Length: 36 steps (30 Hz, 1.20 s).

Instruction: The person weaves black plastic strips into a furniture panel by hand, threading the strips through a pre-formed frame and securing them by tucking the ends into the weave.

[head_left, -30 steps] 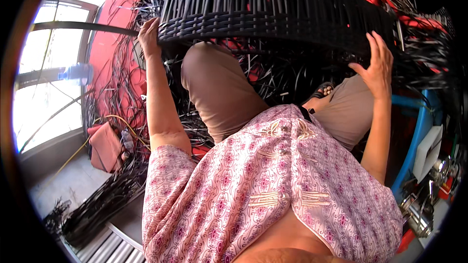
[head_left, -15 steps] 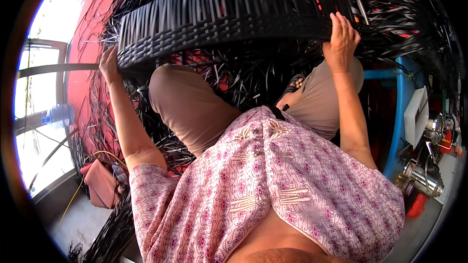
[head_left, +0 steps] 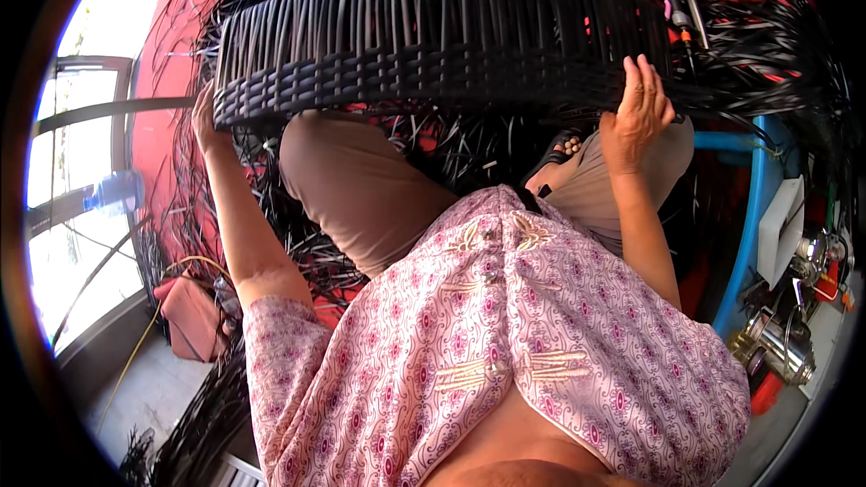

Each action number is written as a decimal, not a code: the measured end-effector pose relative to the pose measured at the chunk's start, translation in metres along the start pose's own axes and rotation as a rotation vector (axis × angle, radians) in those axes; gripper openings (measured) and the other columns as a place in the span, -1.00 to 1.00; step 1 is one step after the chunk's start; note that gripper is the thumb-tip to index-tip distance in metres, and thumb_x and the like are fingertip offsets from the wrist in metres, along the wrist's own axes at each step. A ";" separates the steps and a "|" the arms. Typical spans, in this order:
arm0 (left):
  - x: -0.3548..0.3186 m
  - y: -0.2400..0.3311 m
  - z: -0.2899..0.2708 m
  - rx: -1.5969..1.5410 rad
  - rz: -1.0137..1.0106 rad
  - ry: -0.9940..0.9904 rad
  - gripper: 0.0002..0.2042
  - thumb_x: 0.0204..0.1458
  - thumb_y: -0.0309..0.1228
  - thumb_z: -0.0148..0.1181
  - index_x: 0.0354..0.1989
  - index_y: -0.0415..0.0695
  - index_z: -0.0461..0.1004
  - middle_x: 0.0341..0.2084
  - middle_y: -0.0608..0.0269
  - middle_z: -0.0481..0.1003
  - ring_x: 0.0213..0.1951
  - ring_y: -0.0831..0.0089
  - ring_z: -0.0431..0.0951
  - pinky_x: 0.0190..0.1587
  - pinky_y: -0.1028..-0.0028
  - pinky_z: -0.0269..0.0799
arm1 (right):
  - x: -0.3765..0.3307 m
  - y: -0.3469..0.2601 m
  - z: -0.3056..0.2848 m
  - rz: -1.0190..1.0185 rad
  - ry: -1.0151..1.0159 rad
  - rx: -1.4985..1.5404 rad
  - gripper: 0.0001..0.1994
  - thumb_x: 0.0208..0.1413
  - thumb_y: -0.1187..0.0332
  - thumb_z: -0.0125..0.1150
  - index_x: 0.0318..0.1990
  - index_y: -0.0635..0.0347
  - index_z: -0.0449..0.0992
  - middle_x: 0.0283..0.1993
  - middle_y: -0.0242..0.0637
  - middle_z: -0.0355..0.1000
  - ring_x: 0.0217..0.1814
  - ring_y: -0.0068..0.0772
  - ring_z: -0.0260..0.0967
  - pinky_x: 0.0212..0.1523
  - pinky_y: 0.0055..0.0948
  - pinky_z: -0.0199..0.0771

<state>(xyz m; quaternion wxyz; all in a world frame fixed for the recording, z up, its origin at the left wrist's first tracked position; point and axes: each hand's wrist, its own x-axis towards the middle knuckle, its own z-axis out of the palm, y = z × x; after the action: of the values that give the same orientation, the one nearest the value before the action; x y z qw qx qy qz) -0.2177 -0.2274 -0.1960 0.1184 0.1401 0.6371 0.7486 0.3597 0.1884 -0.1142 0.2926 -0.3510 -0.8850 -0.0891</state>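
Note:
A curved black wicker panel [head_left: 388,72], woven from flat plastic strips, stretches across in front of me above my knees. Close weave runs along its near edge, while upright strips fill the far part. At its left end my left hand [head_left: 206,117] is closed round the edge, its fingertips partly hidden. My right hand [head_left: 639,117] lies against the near edge toward the right end, fingers stretched upward and thumb out to the side. From beside my left hand a long dark strip [head_left: 117,113] runs out to the left.
Loose black strips [head_left: 740,45] cover much of the red floor covering [head_left: 167,135]. Hand tools [head_left: 681,13] lie beyond the panel's right end. A blue frame [head_left: 745,225], a white box [head_left: 780,230] and a metal motor-like device [head_left: 780,343] stand right. A pink bag [head_left: 192,317] sits left.
The panel has turned slightly, its right part coming nearer to me. My right hand has moved down with it and its fingers stand more upright. The left hand keeps its hold.

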 end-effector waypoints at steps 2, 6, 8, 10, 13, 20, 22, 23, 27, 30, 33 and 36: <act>-0.002 0.000 -0.015 0.264 0.114 -0.039 -0.67 0.14 -0.53 0.00 0.06 -0.26 0.52 -0.02 0.10 0.55 -0.01 0.36 0.57 0.11 0.46 0.46 | -0.001 0.000 0.005 -0.006 0.006 0.014 -0.17 -0.31 0.61 0.21 0.31 0.00 0.27 0.37 -0.38 0.24 0.38 -0.22 0.19 0.26 -0.13 0.05; -0.004 -0.002 -0.017 1.198 0.621 -0.074 -0.65 0.09 -0.53 0.02 0.05 -0.20 0.54 -0.02 0.08 0.56 0.02 0.29 0.57 0.13 0.43 0.45 | -0.005 0.002 0.005 -0.010 0.026 0.070 -0.21 -0.33 0.63 0.14 0.26 -0.07 0.38 0.30 -0.51 0.34 0.38 -0.25 0.20 0.29 -0.15 -0.01; -0.005 0.000 -0.054 0.906 0.508 -0.039 -0.69 0.14 -0.51 0.02 0.03 -0.27 0.54 -0.05 0.03 0.56 -0.02 0.27 0.58 0.08 0.39 0.48 | -0.007 -0.002 0.004 -0.018 0.025 0.111 -0.23 -0.33 0.64 0.13 0.23 -0.08 0.41 0.28 -0.52 0.36 0.37 -0.26 0.21 0.27 -0.13 0.01; 0.016 -0.013 -0.012 0.060 -0.065 0.131 -0.73 0.17 -0.51 0.05 0.01 -0.25 0.55 -0.09 0.08 0.58 -0.07 0.30 0.58 0.03 0.37 0.50 | -0.016 -0.003 0.000 0.050 0.018 0.048 -0.25 -0.34 0.65 0.14 0.19 -0.08 0.44 0.27 -0.54 0.37 0.35 -0.27 0.24 0.23 -0.11 0.05; 0.016 -0.005 -0.063 0.254 0.019 0.174 -0.74 0.16 -0.39 0.17 -0.05 -0.24 0.60 -0.14 0.13 0.61 -0.13 0.35 0.60 -0.05 0.38 0.53 | -0.024 -0.015 -0.006 0.069 0.007 0.196 -0.25 -0.38 0.64 0.24 0.16 -0.08 0.43 0.24 -0.46 0.35 0.34 -0.24 0.21 0.19 -0.13 0.09; -0.010 0.082 0.061 1.533 0.576 0.515 -0.64 0.13 -0.08 0.20 -0.11 -0.11 0.62 -0.26 0.15 0.63 -0.19 0.25 0.61 -0.11 0.27 0.48 | -0.033 -0.006 0.006 0.035 0.091 0.176 -0.49 -0.06 0.55 0.18 0.14 0.07 0.44 0.20 -0.31 0.37 0.30 -0.16 0.24 0.15 -0.19 0.14; -0.032 0.099 0.104 1.214 0.820 0.292 -0.68 0.14 -0.19 0.26 -0.11 -0.19 0.60 -0.16 0.16 0.61 -0.16 0.26 0.61 -0.05 0.30 0.48 | -0.033 -0.010 0.008 0.017 0.087 0.201 -0.53 -0.01 0.54 0.17 0.14 0.08 0.43 0.20 -0.28 0.36 0.29 -0.14 0.24 0.15 -0.18 0.15; -0.060 0.099 0.170 1.006 0.784 0.153 -0.75 0.15 -0.34 0.26 -0.08 -0.21 0.59 -0.15 0.14 0.61 -0.13 0.26 0.61 -0.03 0.31 0.48 | -0.034 -0.009 0.010 0.026 0.096 0.202 -0.53 0.01 0.53 0.16 0.15 0.09 0.43 0.20 -0.28 0.36 0.29 -0.13 0.24 0.15 -0.17 0.15; -0.219 0.092 0.387 0.975 0.882 -0.515 -0.39 -0.13 -0.35 0.45 0.17 -0.16 0.40 0.17 0.07 0.37 0.23 0.15 0.34 0.20 0.23 0.30 | -0.035 -0.013 0.014 0.041 0.055 0.171 -0.54 0.09 0.46 0.09 0.20 0.15 0.36 0.24 -0.21 0.31 0.31 -0.06 0.21 0.17 -0.14 0.15; -0.285 0.085 0.448 0.961 0.890 -0.844 -0.04 -0.33 -0.05 0.52 0.30 -0.21 0.24 0.30 0.00 0.23 0.34 0.08 0.19 0.34 0.13 0.08 | -0.031 -0.026 0.004 0.048 0.038 0.213 -0.46 -0.01 0.47 0.20 0.22 0.14 0.35 0.27 -0.24 0.31 0.35 -0.14 0.19 0.20 -0.15 0.12; -0.283 0.063 0.449 1.190 0.894 -0.835 -0.02 -0.31 -0.02 0.49 0.31 -0.26 0.21 0.31 -0.01 0.22 0.33 0.07 0.20 0.34 0.12 0.06 | -0.029 -0.017 -0.010 -0.132 -0.110 0.211 -0.45 -0.02 0.36 0.31 0.20 0.16 0.37 0.29 -0.20 0.30 0.38 -0.17 0.17 0.21 -0.15 0.15; -0.269 0.058 0.451 1.230 0.949 -0.822 -0.13 -0.16 -0.08 0.43 0.32 -0.23 0.21 0.30 0.01 0.24 0.33 0.09 0.21 0.33 0.14 0.06 | -0.009 0.014 -0.029 -0.015 0.037 0.621 -0.52 0.02 0.21 0.38 0.09 0.11 0.45 0.10 -0.29 0.44 0.17 -0.28 0.36 0.18 -0.16 0.19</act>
<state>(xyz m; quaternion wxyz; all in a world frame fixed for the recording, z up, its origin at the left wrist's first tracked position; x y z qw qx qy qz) 0.1960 0.0829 -0.0876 -0.0817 0.6874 0.7092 0.1333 0.3872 0.1833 -0.0963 0.4012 -0.2365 -0.8671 0.1768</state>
